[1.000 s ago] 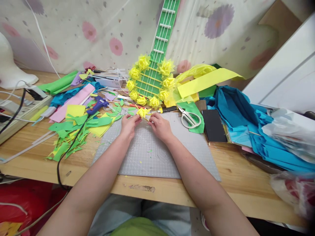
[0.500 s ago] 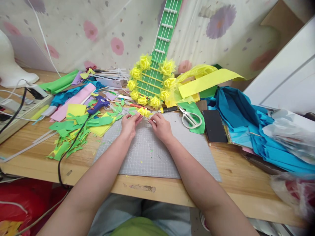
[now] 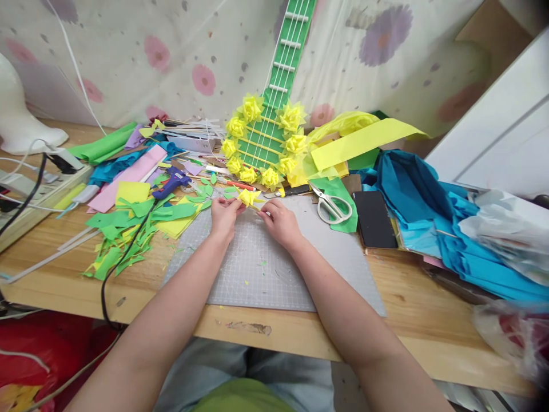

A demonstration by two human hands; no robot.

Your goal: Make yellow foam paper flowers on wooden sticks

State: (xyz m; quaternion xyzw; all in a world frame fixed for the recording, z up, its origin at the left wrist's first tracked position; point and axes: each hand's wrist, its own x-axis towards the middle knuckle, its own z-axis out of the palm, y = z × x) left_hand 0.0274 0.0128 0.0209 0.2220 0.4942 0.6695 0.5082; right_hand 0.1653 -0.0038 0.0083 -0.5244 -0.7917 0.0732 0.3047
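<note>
A small yellow paper flower [image 3: 247, 198] is held over the top of the grey cutting mat [image 3: 266, 274]. My left hand [image 3: 225, 218] pinches it from the left, its fingers closed near the flower's base. My right hand [image 3: 279, 222] is closed on the right side, with thumb and fingertips pinching the end of a yellow paper strip [image 3: 257, 209] that leads to the flower. Just beyond my hands stands a green guitar-shaped craft [image 3: 262, 142] with white strings and a ring of yellow paper flowers around its body.
White-handled scissors [image 3: 332, 207] lie on green paper, beside a black phone [image 3: 376, 220]. Blue crepe paper [image 3: 416, 183] is piled at right. A blue glue gun [image 3: 172, 182] with a black cable rests among green and yellow scraps [image 3: 118, 243] at left. A power strip [image 3: 38, 197] stands farther left.
The yellow flower has turned and tilted in my fingers, shifting slightly to the left. Both hands keep nearly the same place over the mat.
</note>
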